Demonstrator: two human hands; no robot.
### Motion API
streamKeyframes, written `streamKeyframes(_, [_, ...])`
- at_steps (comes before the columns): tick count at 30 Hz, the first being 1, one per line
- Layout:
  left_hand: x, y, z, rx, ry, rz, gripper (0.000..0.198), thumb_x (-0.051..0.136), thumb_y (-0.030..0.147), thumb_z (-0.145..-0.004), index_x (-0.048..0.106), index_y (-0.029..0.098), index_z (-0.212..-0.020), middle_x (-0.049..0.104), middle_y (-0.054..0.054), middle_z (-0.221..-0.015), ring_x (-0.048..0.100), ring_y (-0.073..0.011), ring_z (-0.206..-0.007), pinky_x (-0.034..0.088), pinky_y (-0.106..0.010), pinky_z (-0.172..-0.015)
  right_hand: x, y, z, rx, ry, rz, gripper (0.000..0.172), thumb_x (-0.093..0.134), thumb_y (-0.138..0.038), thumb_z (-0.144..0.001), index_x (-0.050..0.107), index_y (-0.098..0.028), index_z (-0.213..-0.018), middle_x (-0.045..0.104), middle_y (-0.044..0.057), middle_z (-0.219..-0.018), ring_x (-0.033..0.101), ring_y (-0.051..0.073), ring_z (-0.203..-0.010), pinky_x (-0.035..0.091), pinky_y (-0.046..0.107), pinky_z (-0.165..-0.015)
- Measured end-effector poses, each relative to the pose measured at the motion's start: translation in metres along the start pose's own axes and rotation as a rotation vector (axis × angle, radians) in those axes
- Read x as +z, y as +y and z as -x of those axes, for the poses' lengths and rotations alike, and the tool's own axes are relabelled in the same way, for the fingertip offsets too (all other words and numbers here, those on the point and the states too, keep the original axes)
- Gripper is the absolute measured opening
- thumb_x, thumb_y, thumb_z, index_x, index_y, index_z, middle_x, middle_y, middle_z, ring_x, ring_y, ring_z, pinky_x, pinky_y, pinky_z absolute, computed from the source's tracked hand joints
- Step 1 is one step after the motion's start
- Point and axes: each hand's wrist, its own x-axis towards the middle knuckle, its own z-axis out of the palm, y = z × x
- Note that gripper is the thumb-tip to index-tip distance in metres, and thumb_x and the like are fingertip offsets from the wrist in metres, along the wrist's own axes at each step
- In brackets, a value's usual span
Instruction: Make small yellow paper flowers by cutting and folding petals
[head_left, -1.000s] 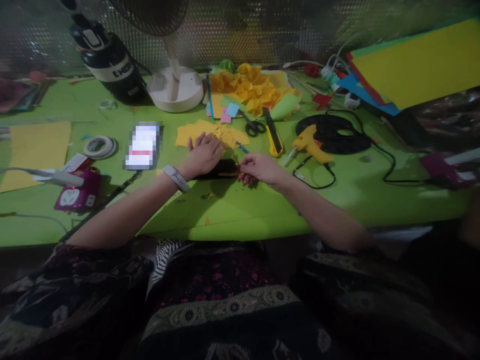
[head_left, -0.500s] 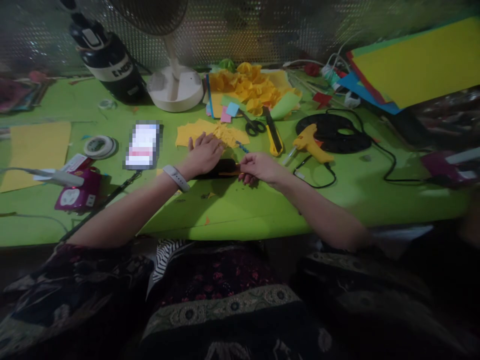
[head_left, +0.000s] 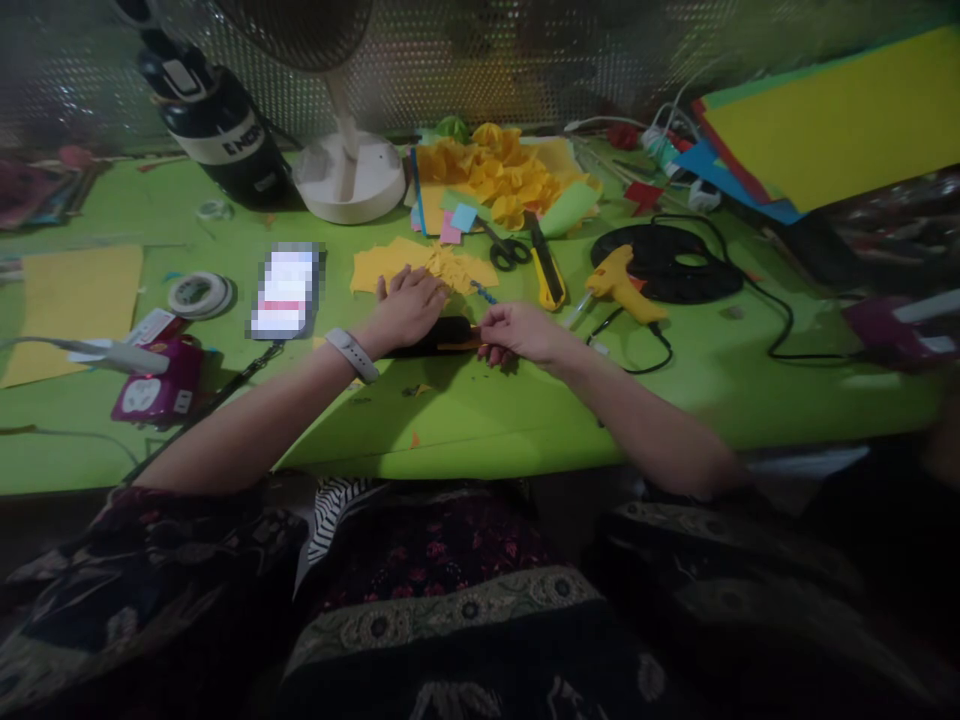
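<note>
My left hand (head_left: pixel 409 308) lies palm down with fingers stretched out, over a long black object (head_left: pixel 454 332) on the green table. Part of that black object is hidden under the hand and wrist, and its kind is unclear. My right hand (head_left: pixel 521 335) is closed in a pinch at the object's right end. Between its fingers is a small orange-yellow strip (head_left: pixel 475 337), apparently paper, which reaches to the black object. Just beyond my left fingertips are yellow paper pieces (head_left: pixel 390 265). A thin blue twisted piece (head_left: pixel 484 292) lies above my right fingers.
Scissors (head_left: pixel 510 250), a yellow cutter (head_left: pixel 549 275) and a yellow glue gun (head_left: pixel 619 283) by a black palette (head_left: pixel 682 285) lie right of centre. Yellow paper flowers (head_left: pixel 502 175) sit behind. Leftward are a phone (head_left: pixel 286 290), tape (head_left: pixel 199 294), fan (head_left: pixel 351 180) and bottle (head_left: pixel 225 140).
</note>
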Motion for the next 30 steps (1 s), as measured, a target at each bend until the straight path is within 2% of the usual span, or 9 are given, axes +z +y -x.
streamKeyframes(17, [0.005, -0.0057, -0.0038, 0.022, 0.008, -0.018, 0.048, 0.022, 0.04, -0.099, 0.052, 0.027, -0.134, 0.04, -0.007, -0.153, 0.023, -0.0322, -0.148, 0.012, -0.058, -0.118, -0.0004, -0.0023, 0.0007, 0.008, 0.003, 0.002, 0.026, 0.06, 0.002, -0.086, 0.054, -0.015, -0.068, 0.067, 0.0, -0.052, 0.057, 0.006, -0.038, 0.045, 0.013, -0.034])
streamKeyframes(30, [0.0059, -0.0038, -0.0029, 0.019, 0.032, -0.055, 0.049, 0.023, 0.036, -0.1, 0.052, 0.024, -0.137, 0.042, -0.008, -0.153, 0.026, -0.0332, -0.146, 0.015, -0.059, -0.117, -0.0002, -0.0029, 0.0008, -0.008, 0.003, -0.015, 0.028, 0.062, 0.003, -0.085, 0.054, -0.016, -0.066, 0.066, 0.0, -0.05, 0.057, 0.006, -0.036, 0.044, 0.012, -0.033])
